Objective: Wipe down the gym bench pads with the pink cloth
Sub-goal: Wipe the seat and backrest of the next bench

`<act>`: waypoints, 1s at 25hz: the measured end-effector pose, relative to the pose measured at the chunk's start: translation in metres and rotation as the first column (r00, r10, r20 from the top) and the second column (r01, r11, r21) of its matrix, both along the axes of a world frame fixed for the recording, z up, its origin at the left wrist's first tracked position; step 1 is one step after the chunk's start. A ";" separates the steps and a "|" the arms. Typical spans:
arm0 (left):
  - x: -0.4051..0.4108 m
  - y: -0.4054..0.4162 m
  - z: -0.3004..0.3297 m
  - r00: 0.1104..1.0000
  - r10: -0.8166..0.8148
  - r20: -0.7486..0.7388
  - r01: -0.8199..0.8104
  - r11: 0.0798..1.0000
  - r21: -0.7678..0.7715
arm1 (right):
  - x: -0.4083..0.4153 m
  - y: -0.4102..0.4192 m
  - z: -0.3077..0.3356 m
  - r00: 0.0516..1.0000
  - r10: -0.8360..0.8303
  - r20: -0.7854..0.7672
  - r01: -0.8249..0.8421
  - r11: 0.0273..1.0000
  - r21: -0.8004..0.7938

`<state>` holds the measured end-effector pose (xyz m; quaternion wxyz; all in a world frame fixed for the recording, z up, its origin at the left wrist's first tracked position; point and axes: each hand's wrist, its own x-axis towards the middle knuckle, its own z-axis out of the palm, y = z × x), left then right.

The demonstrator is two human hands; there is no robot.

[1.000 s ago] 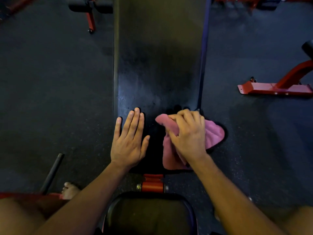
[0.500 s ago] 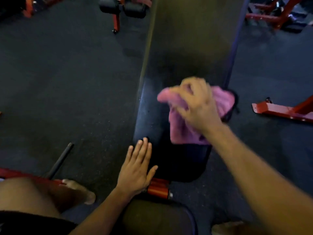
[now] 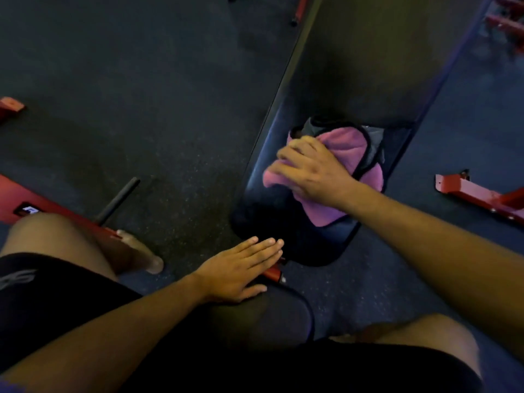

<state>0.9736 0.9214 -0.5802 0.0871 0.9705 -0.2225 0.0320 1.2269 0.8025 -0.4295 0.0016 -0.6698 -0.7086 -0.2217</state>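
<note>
A long black bench back pad [image 3: 368, 69] runs away from me, tilted to the right in the head view. The pink cloth [image 3: 354, 154] lies bunched on its near end. My right hand [image 3: 312, 171] lies on top of the cloth, fingers curled over its left part. My left hand [image 3: 241, 270] is flat with straight fingers, at the gap between the back pad and the seat pad [image 3: 283, 316], over the red hinge [image 3: 273, 275]. I sit on the seat pad, which my legs partly hide.
Dark rubber floor surrounds the bench. A red frame foot [image 3: 476, 194] lies on the right, another red frame [image 3: 56, 205] with a black bar [image 3: 117, 201] on the left beside my bare foot [image 3: 141, 253]. More red equipment stands at the far right.
The view has swung and the bench now slants right. My right hand has slid the cloth leftward across the pad's near end. My left hand has drawn back off the pad to the hinge.
</note>
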 end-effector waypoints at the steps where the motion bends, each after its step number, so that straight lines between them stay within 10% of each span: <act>1: -0.004 0.000 -0.001 0.999 -0.019 -0.027 0.019 1.000 0.003 | 0.015 -0.007 0.008 0.999 0.041 0.032 -0.042 0.999 0.008; 6: -0.001 0.000 0.000 0.993 -0.020 -0.120 0.017 0.999 -0.027 | 0.032 0.065 0.044 0.940 -0.334 -0.065 0.340 0.917 0.207; 12: -0.006 0.002 0.003 0.977 -0.048 -0.206 0.033 0.997 -0.077 | -0.011 0.014 -0.008 0.987 0.038 -0.157 -0.044 0.998 -0.035; 18: -0.002 0.007 -0.006 0.973 -0.052 -0.224 0.014 0.986 -0.168 | -0.003 0.019 -0.011 0.984 -0.017 -0.177 0.027 0.998 0.051; 25: -0.012 -0.001 -0.008 0.988 0.083 -0.131 -0.100 0.986 -0.132 | 0.011 0.077 0.042 0.983 0.050 -0.176 -0.088 0.973 -0.212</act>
